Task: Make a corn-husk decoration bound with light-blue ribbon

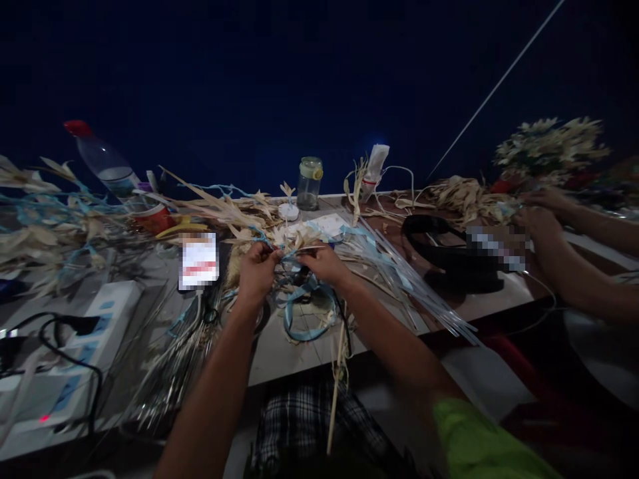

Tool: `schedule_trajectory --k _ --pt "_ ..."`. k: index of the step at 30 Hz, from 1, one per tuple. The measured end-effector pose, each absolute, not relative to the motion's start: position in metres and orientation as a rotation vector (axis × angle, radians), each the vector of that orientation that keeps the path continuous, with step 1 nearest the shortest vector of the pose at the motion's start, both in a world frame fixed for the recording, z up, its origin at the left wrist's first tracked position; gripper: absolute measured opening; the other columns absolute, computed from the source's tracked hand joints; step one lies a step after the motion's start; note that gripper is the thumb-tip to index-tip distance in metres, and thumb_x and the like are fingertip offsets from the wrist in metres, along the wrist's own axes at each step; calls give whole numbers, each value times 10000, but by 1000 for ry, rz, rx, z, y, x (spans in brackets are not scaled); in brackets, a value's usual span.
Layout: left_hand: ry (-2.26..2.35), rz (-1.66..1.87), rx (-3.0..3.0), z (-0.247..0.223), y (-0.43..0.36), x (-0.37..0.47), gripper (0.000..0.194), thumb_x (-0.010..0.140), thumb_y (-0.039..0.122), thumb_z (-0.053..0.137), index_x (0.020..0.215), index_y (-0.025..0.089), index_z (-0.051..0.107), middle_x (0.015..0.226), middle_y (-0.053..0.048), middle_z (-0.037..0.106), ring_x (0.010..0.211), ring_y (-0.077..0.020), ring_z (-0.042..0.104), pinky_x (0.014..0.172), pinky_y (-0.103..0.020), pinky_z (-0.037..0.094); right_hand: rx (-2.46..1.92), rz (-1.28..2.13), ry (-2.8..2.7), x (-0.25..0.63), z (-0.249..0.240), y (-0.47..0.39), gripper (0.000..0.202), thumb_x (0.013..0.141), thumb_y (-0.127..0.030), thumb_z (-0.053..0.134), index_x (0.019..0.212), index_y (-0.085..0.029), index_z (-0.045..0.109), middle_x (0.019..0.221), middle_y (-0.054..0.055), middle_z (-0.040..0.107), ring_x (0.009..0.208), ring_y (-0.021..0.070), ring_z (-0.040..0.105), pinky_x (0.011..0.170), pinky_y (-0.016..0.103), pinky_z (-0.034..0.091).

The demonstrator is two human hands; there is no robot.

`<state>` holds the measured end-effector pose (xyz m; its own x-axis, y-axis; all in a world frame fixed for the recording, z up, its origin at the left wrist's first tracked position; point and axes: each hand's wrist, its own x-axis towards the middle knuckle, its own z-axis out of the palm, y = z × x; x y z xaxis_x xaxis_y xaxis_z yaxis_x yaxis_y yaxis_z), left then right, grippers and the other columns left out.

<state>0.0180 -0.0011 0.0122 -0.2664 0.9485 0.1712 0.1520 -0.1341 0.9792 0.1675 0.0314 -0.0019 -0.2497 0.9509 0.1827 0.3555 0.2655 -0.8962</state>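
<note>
Beyond the blue loop (pixel 288 318), our left hand (pixel 258 266) and right hand (pixel 324 263) pinched pale husks (pixel 304 235), seemingly steadying them.

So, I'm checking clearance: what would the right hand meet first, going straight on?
The right hand would likely meet the pale petals just ahead, perhaps already touching; depth is unclear.
</note>
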Motion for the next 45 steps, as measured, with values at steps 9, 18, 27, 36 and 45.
schedule_trajectory --k 9,18,27,36,45 --pt "1278 1414 1253 5 0 14 163 646 288 623 678 171 514 554 52 471 502 -78 415 495 -202 311 -1060 1497 -1599 164 24 17 102 649 -208 584 726 -175 641 686 -15 625 763 139 578 751 274 438" --pt "1350 1425 1294 5 0 13 150 644 275 611 664 165 511 537 58 445 489 -69 370 477 -198 277 -1105 1549 -1293 174 28 11 175 503 -186 667 644 -139 574 516 -64 502 461 47 386 465 194 282" --pt "1366 1408 1315 5 -1 13 149 651 287 597 659 172 502 539 58 442 488 -71 377 483 -202 278 -1181 1395 -1503 218 25 1 254 650 -292 617 862 -153 631 789 7 633 673 96 530 669 240 400" --pt "1415 1422 1323 1 2 11 141 642 282 601 635 176 508 540 48 488 499 -82 423 488 -205 306 -1726 587 -1826 228 13 34 311 739 -430 516 607 -163 605 580 14 566 563 112 475 542 227 319" --pt "1505 1387 1360 6 -1 12 149 648 286 597 620 171 506 506 51 464 470 -79 389 457 -203 266 -1900 821 -1844 218 0 33 464 609 -610 582 456 -177 513 406 -13 438 420 93 405 451 235 270"
